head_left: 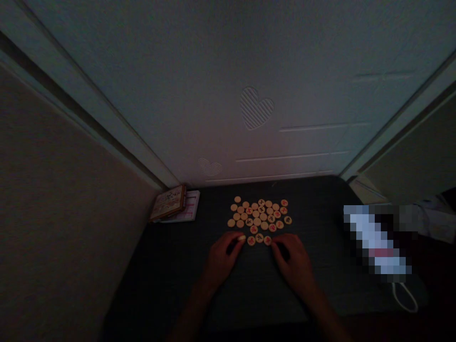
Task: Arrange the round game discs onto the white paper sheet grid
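Round wooden Chinese chess pieces [257, 222] lie in a loose cluster on the dark table, several showing red or black characters and others blank side up. My left hand [223, 256] pinches a tilted Chinese chess piece [242, 238] between thumb and fingertips, at the near left of the cluster. At the near right, my right hand [294, 259] has thumb and fingers closed at the edge of a red-marked Chinese chess piece [267, 241]. Between the hands lie a black-marked piece [259, 238] and another red-marked piece [251, 241].
A patterned box [168, 203] rests on a white and pink flat item [192, 207] at the table's back left. On the right lies a blurred-out bright object [379, 244] with a white cord loop [405, 298]. A pale panel with hearts [256, 108] rises behind the table [171, 266].
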Demonstrator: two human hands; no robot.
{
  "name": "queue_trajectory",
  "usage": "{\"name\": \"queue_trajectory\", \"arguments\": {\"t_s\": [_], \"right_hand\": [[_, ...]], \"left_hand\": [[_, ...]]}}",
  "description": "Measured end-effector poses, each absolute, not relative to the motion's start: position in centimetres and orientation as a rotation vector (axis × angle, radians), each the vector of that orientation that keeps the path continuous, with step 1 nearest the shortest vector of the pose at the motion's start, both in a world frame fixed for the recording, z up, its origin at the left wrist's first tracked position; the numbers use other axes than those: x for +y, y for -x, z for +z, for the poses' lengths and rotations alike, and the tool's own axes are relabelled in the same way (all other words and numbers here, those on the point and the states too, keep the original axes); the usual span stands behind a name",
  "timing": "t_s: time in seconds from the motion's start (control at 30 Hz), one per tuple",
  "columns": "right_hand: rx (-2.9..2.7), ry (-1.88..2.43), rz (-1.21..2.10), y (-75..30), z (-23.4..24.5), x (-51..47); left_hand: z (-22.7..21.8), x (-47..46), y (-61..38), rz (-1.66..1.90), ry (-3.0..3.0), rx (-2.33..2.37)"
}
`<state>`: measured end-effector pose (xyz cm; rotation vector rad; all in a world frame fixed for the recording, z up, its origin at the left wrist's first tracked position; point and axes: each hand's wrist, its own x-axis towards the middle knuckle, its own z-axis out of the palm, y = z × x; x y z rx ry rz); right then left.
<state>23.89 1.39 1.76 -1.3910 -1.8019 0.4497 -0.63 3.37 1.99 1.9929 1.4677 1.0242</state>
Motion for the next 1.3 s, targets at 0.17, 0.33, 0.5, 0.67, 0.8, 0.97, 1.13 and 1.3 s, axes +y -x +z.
{"name": "queue_trajectory", "arguments": {"t_s": [0.17,0.33,0.5,0.67,0.8,0.97,1.13,1.3], "right_hand": [[-1.799,1.388,0.447,-23.85,1.83,1.35],[-1.796,1.398,0.455,-23.89,1.87,1.3],[-1.811,1.389,0.46,-23.97,1.67,1.35],[-1.809,1.396,0.458,-23.96,1.64,1.34],[-1.814,1.391,0.444,-23.97,1.77,1.33],[-1.825,1.39,0.445,-24.03,1.63,1.38],[-1.821,1.384,0.463,-24.05,1.57,1.34],[-1.818,1.396,0.493,-23.99,1.78,1.3]], "left_hand": [[1.93,3.3,0.52,1.04,-1.946,1.514],[2.33,3.39,0.56,1.053,-1.986,1.464],[2.31,3.44,0.63,1.043,-2.012,1.439],[2.13,3.39,0.62,1.044,-1.997,1.45],[2.27,3.39,0.57,1.055,-1.996,1.449],[2.44,3.48,0.64,1.11,-2.016,1.406],[2.34,3.57,0.68,1.11,-2.018,1.383],[2.27,3.56,0.61,1.109,-2.007,1.381]]}}
